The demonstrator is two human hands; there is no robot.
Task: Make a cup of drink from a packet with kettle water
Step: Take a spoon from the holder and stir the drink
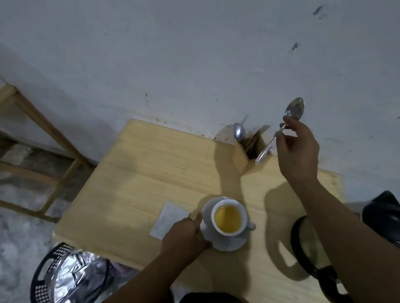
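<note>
Metal spoon (281, 128), stiff and light, we pinch mid-handle in our right hand (297, 148), upper right; left hand (185, 233) grips the fragile saucer (232, 244).

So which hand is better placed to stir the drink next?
The right hand, probably. Its fingers already hold a silver metal spoon, lifted above the wooden cutlery holder. The left hand is busy at the white saucer under the white cup of yellow liquid.

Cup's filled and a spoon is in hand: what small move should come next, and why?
Probably bring the spoon in the right hand down into the cup and stir. The liquid is already yellow, the left hand steadies the saucer, and the spoon sits above the holder.
</note>
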